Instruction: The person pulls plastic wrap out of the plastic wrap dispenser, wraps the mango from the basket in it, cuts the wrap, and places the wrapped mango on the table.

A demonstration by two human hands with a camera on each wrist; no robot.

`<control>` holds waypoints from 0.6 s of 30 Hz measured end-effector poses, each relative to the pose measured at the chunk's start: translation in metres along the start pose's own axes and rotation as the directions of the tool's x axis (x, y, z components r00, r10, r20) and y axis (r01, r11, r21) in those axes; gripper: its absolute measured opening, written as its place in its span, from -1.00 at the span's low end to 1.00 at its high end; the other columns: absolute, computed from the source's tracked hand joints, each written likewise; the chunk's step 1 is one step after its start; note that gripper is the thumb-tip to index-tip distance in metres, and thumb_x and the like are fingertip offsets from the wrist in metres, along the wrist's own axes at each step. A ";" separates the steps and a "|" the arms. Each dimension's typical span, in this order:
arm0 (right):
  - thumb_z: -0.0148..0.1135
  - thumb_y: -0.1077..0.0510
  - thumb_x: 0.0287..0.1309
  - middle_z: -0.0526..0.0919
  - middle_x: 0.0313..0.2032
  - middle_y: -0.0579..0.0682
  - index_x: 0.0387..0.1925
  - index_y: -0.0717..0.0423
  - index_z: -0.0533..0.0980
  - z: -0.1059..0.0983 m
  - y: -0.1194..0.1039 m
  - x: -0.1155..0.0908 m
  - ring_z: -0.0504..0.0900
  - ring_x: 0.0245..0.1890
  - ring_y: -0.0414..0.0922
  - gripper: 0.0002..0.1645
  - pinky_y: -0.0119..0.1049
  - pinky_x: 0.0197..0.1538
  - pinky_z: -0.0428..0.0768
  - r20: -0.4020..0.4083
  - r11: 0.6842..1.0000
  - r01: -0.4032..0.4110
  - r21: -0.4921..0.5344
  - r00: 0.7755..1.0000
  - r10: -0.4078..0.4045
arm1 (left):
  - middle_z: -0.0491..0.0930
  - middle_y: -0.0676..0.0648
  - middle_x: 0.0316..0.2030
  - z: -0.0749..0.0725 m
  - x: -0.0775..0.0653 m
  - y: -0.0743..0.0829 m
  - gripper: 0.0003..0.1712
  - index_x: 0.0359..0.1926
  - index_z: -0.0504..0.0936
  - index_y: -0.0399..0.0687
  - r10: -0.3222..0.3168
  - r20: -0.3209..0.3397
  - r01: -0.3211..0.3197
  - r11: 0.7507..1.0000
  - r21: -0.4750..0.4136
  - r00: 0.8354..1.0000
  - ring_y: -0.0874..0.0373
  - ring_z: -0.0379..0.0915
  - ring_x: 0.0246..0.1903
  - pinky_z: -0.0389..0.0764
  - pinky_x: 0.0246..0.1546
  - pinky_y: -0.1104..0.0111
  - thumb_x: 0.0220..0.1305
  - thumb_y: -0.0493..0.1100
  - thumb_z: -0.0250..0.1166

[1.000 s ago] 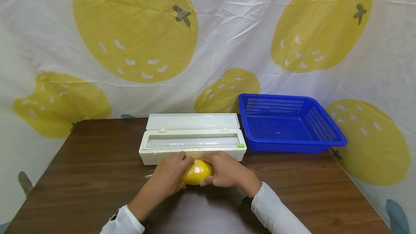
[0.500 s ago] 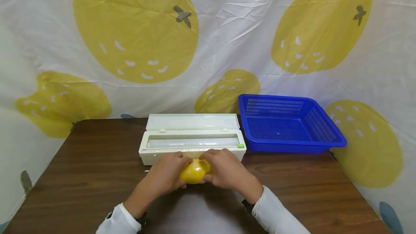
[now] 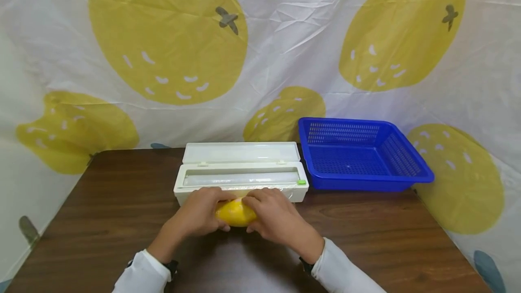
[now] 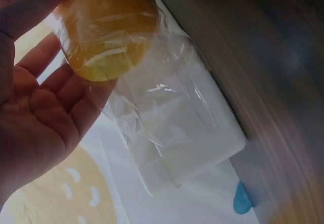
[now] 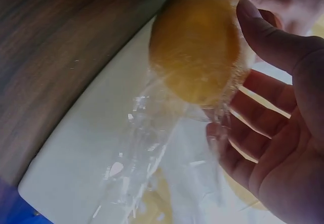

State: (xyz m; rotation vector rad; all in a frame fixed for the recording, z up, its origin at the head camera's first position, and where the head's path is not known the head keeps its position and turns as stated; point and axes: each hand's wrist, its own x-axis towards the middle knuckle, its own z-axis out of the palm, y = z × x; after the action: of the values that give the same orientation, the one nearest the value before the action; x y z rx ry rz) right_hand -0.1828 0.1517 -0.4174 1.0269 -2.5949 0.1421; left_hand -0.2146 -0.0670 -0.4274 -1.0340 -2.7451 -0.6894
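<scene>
A yellow oval fruit (image 3: 236, 213) is held between my two hands, over the front of the white cling film dispenser (image 3: 187, 197). Clear cling film (image 4: 162, 90) covers its skin and trails loose beyond both ends. My left hand (image 3: 200, 210) grips the left end, its thumb on the near side and the other fingers behind. On the right end, my right hand (image 3: 278, 216) holds the fruit likewise, as the right wrist view shows, with loose film (image 5: 144, 118) hanging past its fingertips.
The dispenser's lid (image 3: 241, 152) stands raised at the back, exposing the film roll (image 3: 244, 178). A green slider (image 3: 301, 182) sits at its right end. A blue plastic basket (image 3: 366, 178) stands to its right on the brown table (image 3: 122, 216). A lemon-print cloth (image 3: 285, 58) hangs behind.
Both hands have shifted slightly left with the fruit, which has turned between them. My right fingers now reach further over its top.
</scene>
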 end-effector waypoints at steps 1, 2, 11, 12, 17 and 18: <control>0.59 -0.14 -0.22 0.71 -0.07 -0.03 -0.06 0.02 0.61 0.001 0.000 0.000 0.61 -0.14 -0.07 -0.35 -0.13 -0.11 0.62 -0.002 1.000 -0.001 -0.008 1.000 0.001 | 0.66 0.08 -0.42 0.000 0.000 -0.001 -0.31 -0.08 0.75 0.05 0.000 0.004 0.000 1.000 -0.011 1.000 0.19 0.42 -0.46 0.47 -0.38 0.23 -0.43 -0.07 0.71; 0.59 -0.14 -0.23 0.71 -0.07 -0.03 -0.06 0.02 0.61 0.002 0.000 0.000 0.61 -0.14 -0.08 -0.34 -0.14 -0.13 0.60 -0.005 1.000 -0.003 -0.016 1.000 0.003 | 0.66 0.08 -0.41 -0.001 0.000 -0.002 -0.31 -0.07 0.74 0.06 0.002 0.007 -0.002 1.000 -0.016 1.000 0.18 0.42 -0.45 0.46 -0.38 0.23 -0.42 -0.06 0.70; 0.60 -0.13 -0.24 0.75 -0.12 -0.08 -0.05 0.02 0.62 0.008 0.004 0.003 0.63 -0.21 -0.10 -0.34 -0.16 -0.21 0.63 -0.036 0.999 -0.008 -0.031 0.999 0.007 | 0.77 0.01 -0.25 0.001 0.002 -0.011 -0.28 0.01 0.73 -0.01 -0.003 0.014 0.004 0.998 -0.056 1.000 0.19 0.48 -0.39 0.52 -0.32 0.20 -0.33 -0.05 0.68; 0.59 -0.13 -0.23 0.75 -0.12 -0.08 -0.04 0.02 0.62 0.008 0.005 0.003 0.63 -0.21 -0.10 -0.34 -0.16 -0.20 0.64 -0.035 1.000 -0.009 -0.023 0.999 0.008 | 0.78 0.00 -0.22 0.001 0.002 -0.011 -0.29 0.02 0.73 -0.02 -0.006 0.014 0.007 0.998 -0.067 1.000 0.20 0.49 -0.38 0.53 -0.30 0.20 -0.32 -0.05 0.67; 0.56 -0.14 -0.17 0.77 -0.13 -0.06 -0.01 0.03 0.63 0.011 0.014 0.003 0.64 -0.18 -0.10 -0.35 -0.13 -0.13 0.67 -0.020 0.998 -0.007 0.060 1.000 0.008 | 0.77 -0.01 -0.13 0.002 0.002 -0.015 -0.30 0.07 0.71 -0.02 -0.015 0.043 0.020 0.992 -0.124 0.999 0.22 0.49 -0.36 0.54 -0.28 0.21 -0.22 -0.03 0.63; 0.56 -0.14 -0.17 0.77 -0.14 -0.05 -0.01 0.04 0.63 0.011 0.016 0.002 0.65 -0.18 -0.10 -0.35 -0.13 -0.11 0.67 -0.018 0.996 -0.007 0.087 1.000 0.009 | 0.77 0.00 -0.12 0.001 0.001 -0.015 -0.30 0.08 0.71 0.00 -0.015 0.052 0.022 0.991 -0.132 0.999 0.22 0.48 -0.36 0.53 -0.28 0.21 -0.21 -0.03 0.63</control>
State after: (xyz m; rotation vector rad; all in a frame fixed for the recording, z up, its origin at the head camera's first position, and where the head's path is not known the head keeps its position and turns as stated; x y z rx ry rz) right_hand -0.1983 0.1592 -0.4265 1.0405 -2.5972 0.2677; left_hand -0.2253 -0.0752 -0.4336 -1.0672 -2.7885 -0.8708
